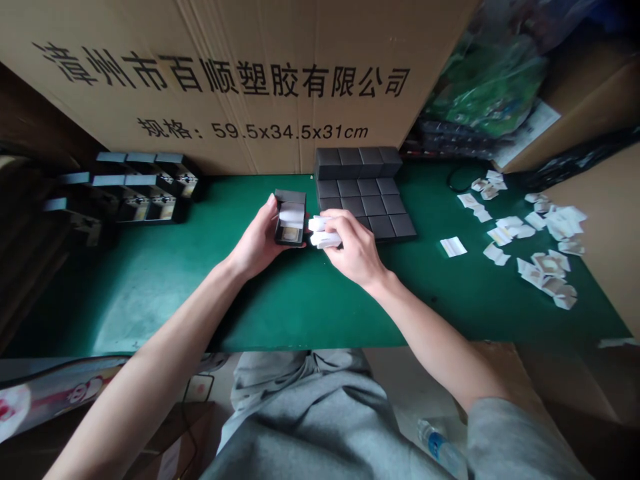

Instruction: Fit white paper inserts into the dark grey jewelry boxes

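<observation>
My left hand [257, 240] grips a small dark box [290, 217] with its lid up, held just above the green table [150, 280]. Inside the box lie a white slip and a pale insert. My right hand [353, 248] is closed on a few white folded paper slips [323, 231] right beside the open box. Just behind my right hand sits a block of closed dark boxes [365, 193], stacked in rows against a big cardboard carton [240, 80].
Several open dark boxes [145, 190] stand at the back left. Many loose white paper slips [530, 240] are scattered across the right of the table. Green packets and cartons are piled at the back right. A water bottle [440, 447] lies by my lap.
</observation>
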Tool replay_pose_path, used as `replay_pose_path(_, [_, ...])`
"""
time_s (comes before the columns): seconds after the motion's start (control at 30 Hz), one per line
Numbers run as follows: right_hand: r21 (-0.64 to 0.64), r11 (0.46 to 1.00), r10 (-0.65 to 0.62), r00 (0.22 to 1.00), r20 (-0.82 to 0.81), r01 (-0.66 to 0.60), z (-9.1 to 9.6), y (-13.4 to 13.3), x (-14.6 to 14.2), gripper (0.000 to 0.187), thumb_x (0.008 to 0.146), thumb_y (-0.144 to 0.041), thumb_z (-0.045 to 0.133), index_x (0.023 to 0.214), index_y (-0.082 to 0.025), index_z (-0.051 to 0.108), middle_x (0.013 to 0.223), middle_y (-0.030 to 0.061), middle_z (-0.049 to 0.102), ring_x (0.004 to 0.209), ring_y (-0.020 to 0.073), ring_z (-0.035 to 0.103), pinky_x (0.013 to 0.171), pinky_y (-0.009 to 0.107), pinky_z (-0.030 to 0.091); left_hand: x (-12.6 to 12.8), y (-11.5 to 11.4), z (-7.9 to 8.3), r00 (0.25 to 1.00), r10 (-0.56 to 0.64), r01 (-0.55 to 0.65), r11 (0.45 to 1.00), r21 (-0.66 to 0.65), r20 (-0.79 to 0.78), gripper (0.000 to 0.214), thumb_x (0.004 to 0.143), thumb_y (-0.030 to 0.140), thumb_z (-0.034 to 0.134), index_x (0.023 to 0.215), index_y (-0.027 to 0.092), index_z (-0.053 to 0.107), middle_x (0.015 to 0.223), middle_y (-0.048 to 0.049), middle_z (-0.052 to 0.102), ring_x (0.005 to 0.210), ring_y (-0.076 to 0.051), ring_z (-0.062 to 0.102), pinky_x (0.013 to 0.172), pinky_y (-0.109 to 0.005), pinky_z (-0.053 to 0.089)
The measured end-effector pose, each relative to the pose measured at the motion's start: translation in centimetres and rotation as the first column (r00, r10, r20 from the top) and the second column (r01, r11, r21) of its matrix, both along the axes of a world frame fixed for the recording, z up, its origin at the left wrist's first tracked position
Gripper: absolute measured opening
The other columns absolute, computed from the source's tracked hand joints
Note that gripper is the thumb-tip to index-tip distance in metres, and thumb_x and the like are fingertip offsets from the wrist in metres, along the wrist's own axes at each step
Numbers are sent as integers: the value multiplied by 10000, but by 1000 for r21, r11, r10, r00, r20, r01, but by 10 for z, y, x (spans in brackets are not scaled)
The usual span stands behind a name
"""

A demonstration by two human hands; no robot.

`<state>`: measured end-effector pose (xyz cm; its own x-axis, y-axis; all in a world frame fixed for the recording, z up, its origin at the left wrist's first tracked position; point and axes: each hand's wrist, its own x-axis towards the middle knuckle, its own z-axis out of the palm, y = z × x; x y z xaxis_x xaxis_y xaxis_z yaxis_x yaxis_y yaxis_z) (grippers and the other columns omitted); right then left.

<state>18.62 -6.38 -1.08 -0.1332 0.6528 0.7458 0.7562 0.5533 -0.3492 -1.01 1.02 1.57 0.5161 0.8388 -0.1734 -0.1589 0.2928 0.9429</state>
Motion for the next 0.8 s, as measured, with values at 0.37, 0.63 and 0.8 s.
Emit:
replay_pose_path(0.37, [-76,997,-8,985,-171,-5,2,2,-1,229,906,-226,725,1019,-247,527,1184,65,668,820,143,678,672,300,620,-2,1,-1,989,-31,40,997,-58,141,512,959,662,575,1217,238,702,1190,-85,768,1240,-368,667,989,-500,588])
replay_pose_path(0.63, [-13,1000,13,974,-226,-17,4,1,-4,203,955,-293,697,1107,-241,572,1308,113,664,991,194,709,736,333,651,-2,1,2,990,4,6,997,-73,142,509,982,631,536,1242,228,705,1201,-86,767,1185,-334,694,959,-465,589])
replay_pose_path(0.8, [16,1000,-11,977,-213,14,3,1,-4,206,960,-289,707,1112,-246,574,1247,96,696,975,191,725,732,323,658,-4,1,3,984,29,0,987,-158,176,452,987,574,555,1239,232,712,1211,-74,765,1166,-315,692,921,-444,607])
